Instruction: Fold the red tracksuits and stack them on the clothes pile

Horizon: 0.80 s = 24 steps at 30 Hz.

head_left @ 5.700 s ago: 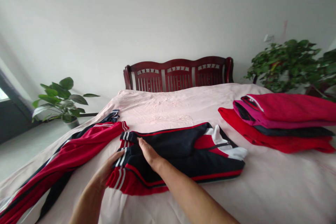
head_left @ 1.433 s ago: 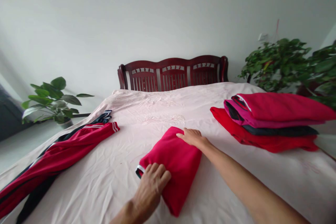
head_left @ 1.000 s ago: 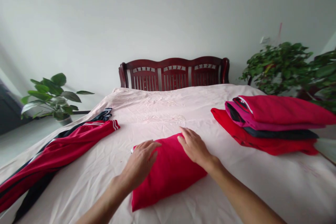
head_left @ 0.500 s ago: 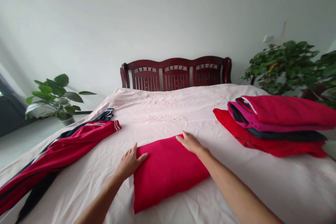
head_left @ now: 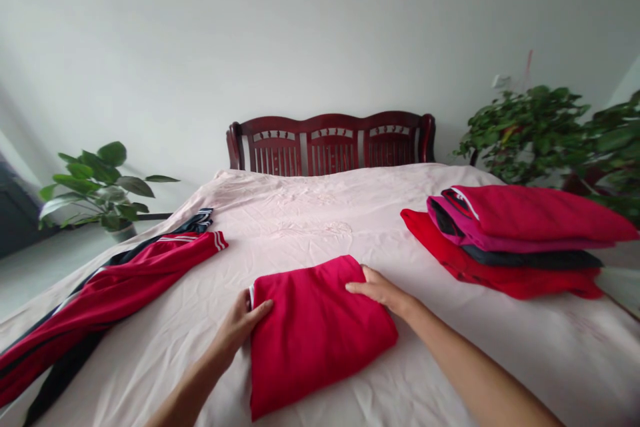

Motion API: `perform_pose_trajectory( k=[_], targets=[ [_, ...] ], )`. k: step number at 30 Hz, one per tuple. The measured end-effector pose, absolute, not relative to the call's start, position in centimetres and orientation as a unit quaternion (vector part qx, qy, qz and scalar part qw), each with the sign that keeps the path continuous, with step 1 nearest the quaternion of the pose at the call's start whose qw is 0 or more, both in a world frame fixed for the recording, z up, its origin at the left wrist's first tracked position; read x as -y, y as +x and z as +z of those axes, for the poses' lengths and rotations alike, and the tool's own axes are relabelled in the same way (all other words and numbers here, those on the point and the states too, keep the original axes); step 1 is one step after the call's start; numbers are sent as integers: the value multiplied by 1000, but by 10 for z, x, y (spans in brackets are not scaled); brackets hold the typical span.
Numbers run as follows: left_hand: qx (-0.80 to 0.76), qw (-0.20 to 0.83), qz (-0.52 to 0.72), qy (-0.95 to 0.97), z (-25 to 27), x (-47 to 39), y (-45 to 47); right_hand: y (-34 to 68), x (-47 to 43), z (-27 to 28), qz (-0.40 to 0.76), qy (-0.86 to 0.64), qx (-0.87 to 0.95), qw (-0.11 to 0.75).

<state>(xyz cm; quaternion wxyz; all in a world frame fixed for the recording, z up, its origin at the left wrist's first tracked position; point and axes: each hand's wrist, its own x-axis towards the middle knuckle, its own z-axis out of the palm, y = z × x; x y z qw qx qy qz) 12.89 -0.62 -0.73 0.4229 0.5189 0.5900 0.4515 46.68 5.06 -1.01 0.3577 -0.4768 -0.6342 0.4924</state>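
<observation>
The folded red garment [head_left: 320,340] lay gripped between thumb and fingers: left hand [head_left: 239,325] at ten o'clock, right hand [head_left: 383,290] at one.

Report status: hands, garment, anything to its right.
Left hand, right hand: grip on opposite sides, folded crimson fabric garment. Garment on pale pink bedsheet. Multicoloured folded clothing stack rightward, not touching.

From afar I am seeing a bare left hand [head_left: 235,325] and a bare right hand [head_left: 384,289], both joining slim, uncovered forearms [head_left: 463,357].
</observation>
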Motion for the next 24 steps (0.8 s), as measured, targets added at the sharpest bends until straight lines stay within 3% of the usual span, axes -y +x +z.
perform_pose_trajectory(
  k=[3,6,9,13,18,21,24],
  targets=[
    [-520,550,503,418,1,27,137,465,-36,-6,599,-429,543,402],
    [-476,657,461,361,3,42,139,465,-24,1,637,-424,482,426],
    [-461,670,444,377,13,42,138,465,-18,19,660,-394,465,439],
    [-446,524,542,484,52,27,131,465,-26,52,554,-368,536,521],
    [-396,147,502,754,72,14,112,474,-36,49,259,-400,660,580],
    [-361,62,383,848,39,20,101,485,-21,20,184,-419,735,501],
    [-337,102,244,904,3,36,92,499,-2,-7,184,-449,803,347]
  ],
)
